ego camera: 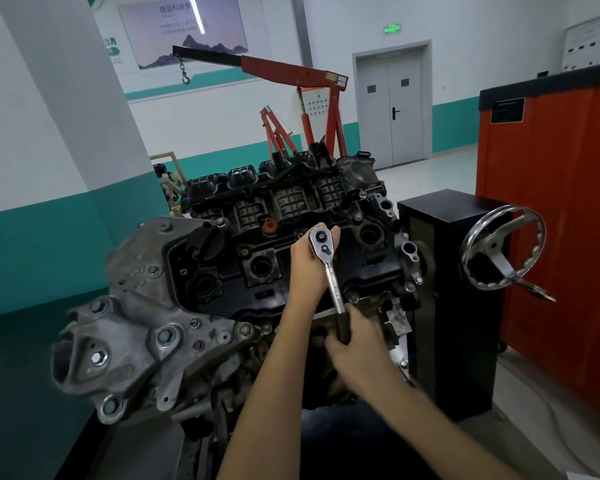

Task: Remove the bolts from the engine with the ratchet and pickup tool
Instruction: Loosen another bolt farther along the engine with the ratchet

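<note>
Lengthwise, the ratchet points head-first away over the engine.

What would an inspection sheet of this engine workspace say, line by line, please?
Surface: black stand column beside the engine; grey floor.
Job's things: engine, top cover towards the camera; ratchet over the cover; pickup tool not seen.
Clutter: nothing seen.
Grippers: left hand holds the ratchet's head; right hand grips its black handle.
Cables: thin cable on the floor, at right.
Surroundings: handwheel, red hoist with chain hook, orange cabinet, grey double door.
</note>
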A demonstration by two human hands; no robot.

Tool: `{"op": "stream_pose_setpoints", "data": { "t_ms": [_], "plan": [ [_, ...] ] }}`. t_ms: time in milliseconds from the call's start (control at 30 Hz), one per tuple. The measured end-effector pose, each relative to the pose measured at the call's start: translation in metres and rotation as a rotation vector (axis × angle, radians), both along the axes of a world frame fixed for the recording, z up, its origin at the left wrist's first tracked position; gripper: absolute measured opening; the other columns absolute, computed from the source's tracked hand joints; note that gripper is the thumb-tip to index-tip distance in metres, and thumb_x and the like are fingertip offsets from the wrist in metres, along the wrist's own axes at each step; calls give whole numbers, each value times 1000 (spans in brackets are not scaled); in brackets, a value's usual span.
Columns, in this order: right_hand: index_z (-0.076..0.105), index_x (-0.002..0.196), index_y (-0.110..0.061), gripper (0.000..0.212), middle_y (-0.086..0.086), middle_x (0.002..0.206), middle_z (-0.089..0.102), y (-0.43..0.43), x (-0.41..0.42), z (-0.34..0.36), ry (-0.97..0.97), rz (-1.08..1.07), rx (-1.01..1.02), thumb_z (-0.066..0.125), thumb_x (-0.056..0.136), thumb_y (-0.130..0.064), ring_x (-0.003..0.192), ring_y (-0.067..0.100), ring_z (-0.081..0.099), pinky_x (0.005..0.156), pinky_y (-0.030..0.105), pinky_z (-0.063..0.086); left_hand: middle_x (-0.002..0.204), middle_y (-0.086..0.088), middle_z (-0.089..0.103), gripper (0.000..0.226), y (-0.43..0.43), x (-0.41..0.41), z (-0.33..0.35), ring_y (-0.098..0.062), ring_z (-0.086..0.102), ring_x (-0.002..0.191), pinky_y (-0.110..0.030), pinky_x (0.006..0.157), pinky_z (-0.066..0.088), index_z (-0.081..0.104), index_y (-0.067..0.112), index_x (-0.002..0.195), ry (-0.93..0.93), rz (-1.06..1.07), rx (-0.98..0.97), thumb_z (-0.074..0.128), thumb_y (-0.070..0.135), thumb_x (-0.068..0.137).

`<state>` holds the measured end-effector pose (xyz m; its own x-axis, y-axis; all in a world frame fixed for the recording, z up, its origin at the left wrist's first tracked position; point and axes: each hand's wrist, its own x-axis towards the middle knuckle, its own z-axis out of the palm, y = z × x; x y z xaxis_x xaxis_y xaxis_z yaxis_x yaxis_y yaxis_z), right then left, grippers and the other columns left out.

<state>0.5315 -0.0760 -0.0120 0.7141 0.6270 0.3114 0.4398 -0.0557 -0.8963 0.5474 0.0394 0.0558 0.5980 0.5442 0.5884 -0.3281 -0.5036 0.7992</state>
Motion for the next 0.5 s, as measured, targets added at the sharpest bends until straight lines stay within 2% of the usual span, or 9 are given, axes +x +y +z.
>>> {"op": "stream_pose_setpoints", "data": {
  "t_ms": [67,100,200,267,300,367,433,467,500],
  "plan": [
    [58,89,-8,12,8,66,57,-26,36,13,-173,42,-142,58,79,0,57,17,54,51,23,42,51,15,31,50,1,-1,1,-3,27,54,-21,57,28,32,31,56,33,-9,20,58,14,97],
    [58,91,-8,13,5,66,56,-40,58,25,-281,73,-222,59,80,-1,57,17,54,52,24,42,51,15,33,52,0,-2,3,-3,29,54,-22,57,29,36,32,53,45,-8,31,58,16,97],
    [51,90,-20,13,-7,65,50,-61,111,77,-645,106,-500,60,86,-10,52,3,50,48,14,35,52,13,35,51,-2,0,3,-5,31,55,-20,57,30,37,30,54,20,2,16,56,9,96],
    [41,86,-26,19,-11,63,43,-58,125,103,-908,36,-601,59,87,-18,52,1,44,48,16,29,54,13,34,46,-2,0,0,-10,34,60,-20,60,31,34,22,58,-28,24,-39,52,1,95],
    [37,85,-29,23,-11,62,40,-55,126,106,-962,-1,-603,58,87,-20,53,5,42,50,20,29,54,13,35,45,-2,0,-2,-10,36,62,-19,62,33,34,21,58,-49,32,-60,51,-1,94],
    [35,82,-31,26,-9,63,42,-55,119,90,-884,-61,-574,59,85,-21,57,15,47,57,27,37,53,15,35,45,-3,0,-5,-4,36,58,-16,61,33,34,22,59,-73,39,-69,52,1,95],
    [36,77,-27,27,-3,63,47,-55,93,53,-598,-54,-405,61,82,-16,57,21,51,55,34,45,53,15,33,48,-9,1,-6,-3,30,56,-19,57,30,33,25,58,-81,42,-76,56,8,96],
    [37,73,-24,28,-1,61,49,-51,73,34,-430,-34,-277,62,81,-13,54,19,50,53,33,46,53,15,32,50,-11,2,-5,-4,28,56,-22,58,28,32,28,57,-88,48,-92,57,10,96],
    [40,72,-23,28,0,60,49,-42,50,18,-283,-30,-156,62,81,-9,51,14,48,49,25,43,52,15,30,53,-12,4,-4,-4,26,56,-23,59,28,31,29,56,-95,61,-109,58,9,96]
  ]
}}
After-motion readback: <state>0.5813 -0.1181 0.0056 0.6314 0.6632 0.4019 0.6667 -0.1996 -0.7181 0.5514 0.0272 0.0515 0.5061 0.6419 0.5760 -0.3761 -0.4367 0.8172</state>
